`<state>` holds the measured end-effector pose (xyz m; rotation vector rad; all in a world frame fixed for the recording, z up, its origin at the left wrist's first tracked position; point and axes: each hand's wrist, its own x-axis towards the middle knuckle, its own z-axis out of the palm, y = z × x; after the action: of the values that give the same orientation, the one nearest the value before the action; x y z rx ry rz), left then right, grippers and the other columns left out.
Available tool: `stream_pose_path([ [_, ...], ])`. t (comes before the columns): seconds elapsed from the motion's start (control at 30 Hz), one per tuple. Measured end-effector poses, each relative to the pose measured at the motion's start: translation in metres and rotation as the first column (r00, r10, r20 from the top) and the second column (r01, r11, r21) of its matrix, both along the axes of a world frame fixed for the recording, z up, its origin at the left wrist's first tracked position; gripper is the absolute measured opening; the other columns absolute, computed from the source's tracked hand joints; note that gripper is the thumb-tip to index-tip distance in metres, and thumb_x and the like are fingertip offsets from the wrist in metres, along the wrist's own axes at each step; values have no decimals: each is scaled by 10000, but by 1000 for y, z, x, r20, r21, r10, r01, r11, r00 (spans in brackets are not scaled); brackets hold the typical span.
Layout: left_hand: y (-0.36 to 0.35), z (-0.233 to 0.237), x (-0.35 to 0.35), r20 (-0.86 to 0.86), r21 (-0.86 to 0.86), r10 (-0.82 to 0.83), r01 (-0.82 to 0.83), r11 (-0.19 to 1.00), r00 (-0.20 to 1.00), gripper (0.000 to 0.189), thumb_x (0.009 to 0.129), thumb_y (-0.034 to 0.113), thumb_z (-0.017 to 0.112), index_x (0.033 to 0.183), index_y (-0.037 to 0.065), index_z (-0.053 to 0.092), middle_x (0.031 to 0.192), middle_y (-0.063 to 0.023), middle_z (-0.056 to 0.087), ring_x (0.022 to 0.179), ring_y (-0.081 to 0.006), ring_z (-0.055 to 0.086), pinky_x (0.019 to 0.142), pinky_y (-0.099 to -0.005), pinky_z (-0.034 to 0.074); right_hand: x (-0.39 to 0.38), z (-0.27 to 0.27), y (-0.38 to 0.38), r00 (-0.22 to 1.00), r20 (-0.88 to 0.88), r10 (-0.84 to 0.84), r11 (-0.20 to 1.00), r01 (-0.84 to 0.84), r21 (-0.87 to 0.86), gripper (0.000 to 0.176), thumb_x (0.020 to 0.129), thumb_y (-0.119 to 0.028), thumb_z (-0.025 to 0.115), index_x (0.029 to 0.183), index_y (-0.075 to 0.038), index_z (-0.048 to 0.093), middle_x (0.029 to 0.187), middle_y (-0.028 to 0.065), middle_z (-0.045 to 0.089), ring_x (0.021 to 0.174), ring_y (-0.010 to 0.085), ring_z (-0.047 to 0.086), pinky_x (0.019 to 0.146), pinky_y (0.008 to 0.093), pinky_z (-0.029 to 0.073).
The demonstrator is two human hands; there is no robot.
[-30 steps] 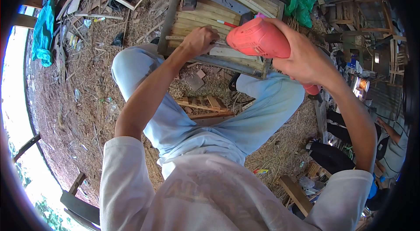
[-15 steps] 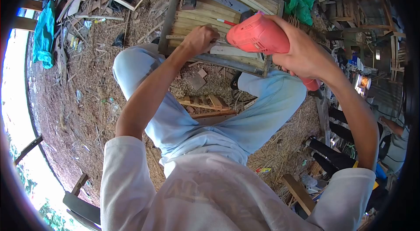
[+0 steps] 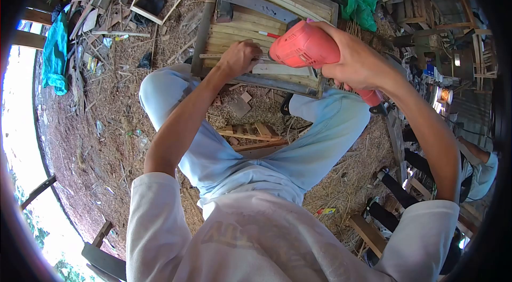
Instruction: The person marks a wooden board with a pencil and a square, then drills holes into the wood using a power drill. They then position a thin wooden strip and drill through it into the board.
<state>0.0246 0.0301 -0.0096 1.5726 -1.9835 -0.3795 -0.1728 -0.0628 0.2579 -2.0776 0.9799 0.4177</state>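
Observation:
My right hand (image 3: 356,60) is wrapped around the handle of a red power drill (image 3: 304,46), its nose pointing left toward my other hand. My left hand (image 3: 240,59) is closed on a thin wooden strip (image 3: 209,56), whose end sticks out to the left. The drill's tip is close to those fingers; any bit is hidden. Both hands are above a slatted wooden bench (image 3: 234,33) with a dark frame. A pale flat piece of wood (image 3: 280,70) lies under the drill. Behind the drill's nose is a red and white pen (image 3: 268,34).
A dark block (image 3: 224,12) sits on the bench's far left corner. Wood scraps (image 3: 248,135) lie between my legs on the shaving-covered ground. Green plastic (image 3: 361,10) is beyond the bench's right side. A co-worker (image 3: 482,172) is at the far right.
The view has shifted slightly, moving the bench left in the picture. The drill stays by my left hand, with its grip kept. The co-worker at the right has changed position a little.

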Motion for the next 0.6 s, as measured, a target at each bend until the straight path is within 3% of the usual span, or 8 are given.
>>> stream_pose_path([
  [0.03, 0, 0, 0, 0, 1, -3, 3, 1000, 1000, 165, 735, 113, 696, 890, 60, 712, 934, -91, 686, 919, -296, 642, 795, -409, 541, 0, 0, -1, 999, -44, 3, 1000, -2, 20, 803, 724, -26, 619, 1471, -126, 342, 867, 88, 629, 579, 141, 602, 514, 309, 515],
  [0.6, 1, 8, -1, -6, 39, -4, 5, 999, 1000, 179, 766, 122, 705, 932, 58, 720, 971, -96, 693, 948, -300, 642, 838, -408, 535, -4, -8, 4, 997, 40, 60, 996, -57, -73, 802, 721, 0, 613, 1467, -111, 340, 869, 111, 625, 550, 149, 592, 495, 322, 504],
])
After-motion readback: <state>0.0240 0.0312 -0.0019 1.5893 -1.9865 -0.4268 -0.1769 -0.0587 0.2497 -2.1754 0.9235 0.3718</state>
